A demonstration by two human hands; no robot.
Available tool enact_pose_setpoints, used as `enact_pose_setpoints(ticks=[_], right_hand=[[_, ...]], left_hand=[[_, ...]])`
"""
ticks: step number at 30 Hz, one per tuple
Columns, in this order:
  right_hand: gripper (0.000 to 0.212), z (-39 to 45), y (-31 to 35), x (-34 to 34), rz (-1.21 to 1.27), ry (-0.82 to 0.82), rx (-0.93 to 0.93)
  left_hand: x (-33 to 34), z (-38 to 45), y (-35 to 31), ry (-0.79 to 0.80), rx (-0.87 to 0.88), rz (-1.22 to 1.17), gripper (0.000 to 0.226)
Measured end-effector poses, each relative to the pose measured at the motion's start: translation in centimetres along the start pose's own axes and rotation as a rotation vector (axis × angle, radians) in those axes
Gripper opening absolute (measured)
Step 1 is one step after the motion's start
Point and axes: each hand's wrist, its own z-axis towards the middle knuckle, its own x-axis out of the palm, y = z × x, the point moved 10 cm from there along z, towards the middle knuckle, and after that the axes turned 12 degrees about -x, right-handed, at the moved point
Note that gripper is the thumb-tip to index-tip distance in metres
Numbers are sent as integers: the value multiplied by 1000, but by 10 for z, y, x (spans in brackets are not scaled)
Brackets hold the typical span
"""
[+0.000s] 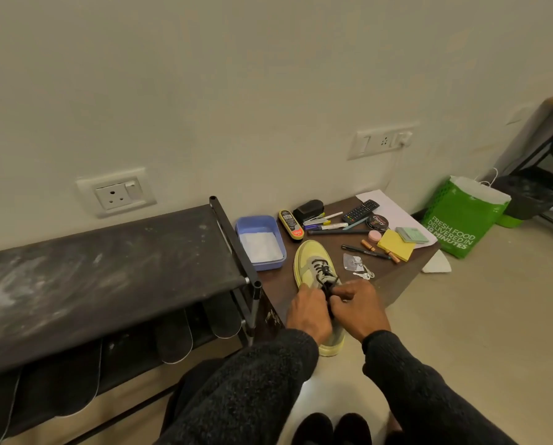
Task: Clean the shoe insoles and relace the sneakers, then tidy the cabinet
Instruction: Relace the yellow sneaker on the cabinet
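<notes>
- A yellow-green sneaker (312, 268) lies on a low brown table (394, 281), toe pointing toward the wall, heel hanging just over the near edge; its black lace (324, 272) crosses the tongue.
- The left hand (309, 311) sits over the left side of the sneaker's opening, fingers curled and pinching the lace; the right hand (358, 308) is just beside it, touching it, fingers likewise curled around the lace ends; both sleeves are dark and knitted.
- To the left of the table stands a black shoe rack (108, 258), its top shelf dusty with white smears; dark insoles (174, 338) hang in a row from the shelf below, their rounded ends pointing down.
- A blue plastic tub (259, 240) with something white inside sits at the table's left end, just beside the sneaker's toe.
- Behind the sneaker lie a shoe-polish applicator (290, 224), a black brush (309, 209), several pens (328, 223), a remote control (360, 211) and a round polish tin (377, 221); a long black pen (365, 252) lies nearer the front.
- Yellow sticky notes (395, 245) and a green pad (411, 235) rest toward the right end, partly on a white sheet of paper (394, 210); a small clear packet (352, 261) and a white clip lie near the right hand.
- A green shopping bag (461, 220) stands on the floor against the wall, well apart from the sneaker; two wall sockets are set in the wall above.
- Two dark shoe toes show at the bottom edge, on the floor.
</notes>
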Motion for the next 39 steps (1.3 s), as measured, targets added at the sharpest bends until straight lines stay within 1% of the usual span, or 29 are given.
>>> enact_pose_setpoints(ticks=[2, 5, 7, 10, 14, 17, 19, 20, 21, 22, 23, 25, 26, 28, 30, 33, 36, 39], right_hand=[[21, 2, -2, 10, -48, 63, -29], [14, 10, -1, 24, -184, 174, -106], [11, 13, 12, 25, -305, 199, -187], [8, 15, 28, 18, -434, 162, -274], [6, 13, 37, 14, -490, 67, -301], [12, 16, 33, 10, -558, -18, -292], [18, 20, 29, 7, -559, -56, -288], [17, 21, 29, 6, -559, -65, -293], [15, 23, 28, 6, -564, -68, -299], [16, 26, 25, 7, -564, -62, -291], [24, 29, 22, 8, -562, -52, -271], [46, 38, 11, 8, -560, -19, -199], [55, 43, 7, 8, -559, 4, -164], [64, 54, 1, 11, -577, 69, -113], [63, 63, 1, 17, -633, 118, -103], [55, 70, 3, 22, -669, 131, -96], [49, 64, 3, 18, -557, 82, -112], [39, 46, 2, 8, -386, 23, -168]], left_hand=[[-7, 1, 8, -69, 42, -41, 24], [-15, 2, 13, -150, 80, -89, 21], [-17, 3, 14, -173, 99, -135, 19], [-13, 6, 16, -158, 137, -153, 20], [-16, 7, 14, -197, 187, -6, 25], [-23, 9, 10, -205, 173, -20, 20], [-26, 12, 10, -190, 144, -67, 15], [-27, 15, 12, -186, 127, -99, 12], [-29, 17, 14, -189, 117, -135, 12], [-31, 18, 16, -196, 112, -170, 16], [-33, 19, 18, -199, 117, -203, 25], [-33, 22, 20, -193, 129, -236, 42], [-33, 23, 21, -187, 125, -239, 47], [-30, 26, 22, -165, 114, -252, 51], [-27, 29, 21, -146, 122, -267, 44], [-29, 31, 17, -172, 157, -275, 25], [-34, 32, 15, -209, 175, -284, 14], [-36, 33, 14, -231, 166, -275, 15]])
